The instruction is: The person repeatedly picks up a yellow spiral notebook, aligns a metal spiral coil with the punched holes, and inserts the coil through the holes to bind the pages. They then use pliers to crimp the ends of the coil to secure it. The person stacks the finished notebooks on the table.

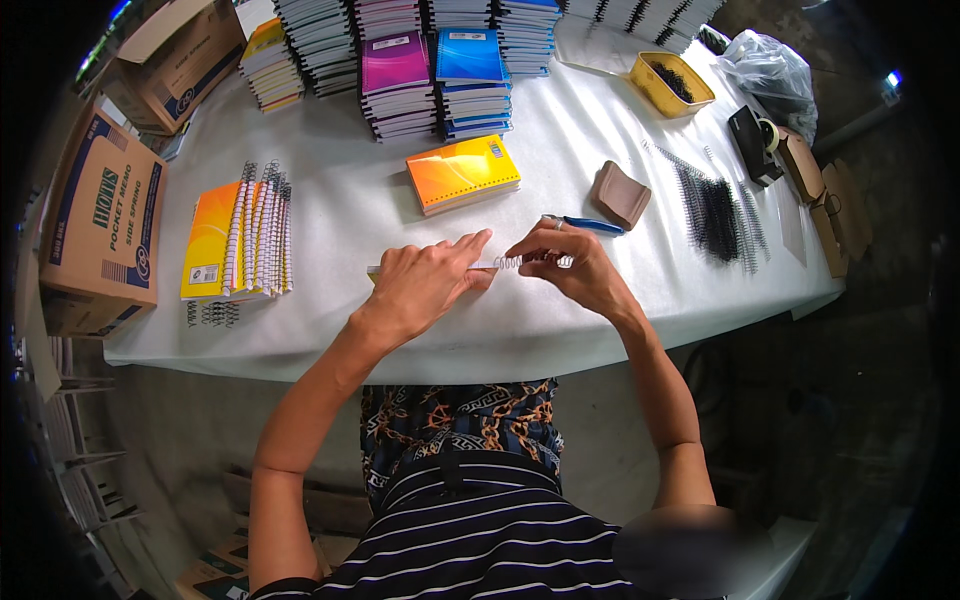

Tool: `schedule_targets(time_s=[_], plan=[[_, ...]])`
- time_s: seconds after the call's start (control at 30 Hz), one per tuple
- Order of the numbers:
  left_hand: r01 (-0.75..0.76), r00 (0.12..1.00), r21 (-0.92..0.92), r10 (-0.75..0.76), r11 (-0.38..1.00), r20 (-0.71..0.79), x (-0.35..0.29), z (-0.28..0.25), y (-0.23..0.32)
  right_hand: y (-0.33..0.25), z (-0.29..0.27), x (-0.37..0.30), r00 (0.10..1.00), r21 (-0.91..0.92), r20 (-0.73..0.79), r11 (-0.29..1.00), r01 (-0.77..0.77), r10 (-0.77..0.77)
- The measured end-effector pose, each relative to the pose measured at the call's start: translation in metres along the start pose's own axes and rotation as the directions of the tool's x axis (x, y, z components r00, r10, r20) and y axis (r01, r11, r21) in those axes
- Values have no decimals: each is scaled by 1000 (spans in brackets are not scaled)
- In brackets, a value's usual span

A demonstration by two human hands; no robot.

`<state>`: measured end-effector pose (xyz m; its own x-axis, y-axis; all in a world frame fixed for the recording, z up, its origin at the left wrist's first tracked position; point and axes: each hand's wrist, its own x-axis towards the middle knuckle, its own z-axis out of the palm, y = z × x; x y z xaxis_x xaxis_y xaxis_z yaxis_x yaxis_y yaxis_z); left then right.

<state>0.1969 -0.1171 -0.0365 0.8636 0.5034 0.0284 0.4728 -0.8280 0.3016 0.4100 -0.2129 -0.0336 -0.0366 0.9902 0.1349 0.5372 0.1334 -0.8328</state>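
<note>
My left hand (412, 285) is closed on a small notebook (484, 266), held edge-on near the table's front so that only a thin white strip shows. At its right end my right hand (580, 265) pinches a thin spiral binding coil (508, 263), which meets the notebook's edge. Just behind the right knuckles is a blue-handled hand tool (597, 225); whether the hand touches it I cannot tell. A stack of yellow-orange notebooks (463, 175), with punched holes along the near edge, sits beyond my hands. The lower part of the held notebook is hidden by my left fingers.
Spiral-bound yellow notebooks (212, 235) lie at left beside cardboard boxes (125, 215). Tall notebook stacks (470, 55) stand at the back. On the right are a brown block (621, 195), loose black coils (712, 215), a yellow tub (648, 92) and a tape dispenser (750, 145).
</note>
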Motion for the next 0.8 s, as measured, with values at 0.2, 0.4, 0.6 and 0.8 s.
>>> schedule_targets(time_s=[0.2,0.4,0.6,0.8], plan=[[-3,999,40,5,999,-37,-1,3,-2,-5,-8,0,975,-105,209,993,-56,77],[-7,996,38,10,999,-89,0,3,2,-16,3,-3,995,-322,41,942,97,-89],[-55,995,41,58,998,-86,-2,-2,14,-29,9,-2,993,-336,101,937,96,-66],[-191,968,0,189,982,163,-7,-13,6,46,-87,7,988,-528,-38,842,106,-148]])
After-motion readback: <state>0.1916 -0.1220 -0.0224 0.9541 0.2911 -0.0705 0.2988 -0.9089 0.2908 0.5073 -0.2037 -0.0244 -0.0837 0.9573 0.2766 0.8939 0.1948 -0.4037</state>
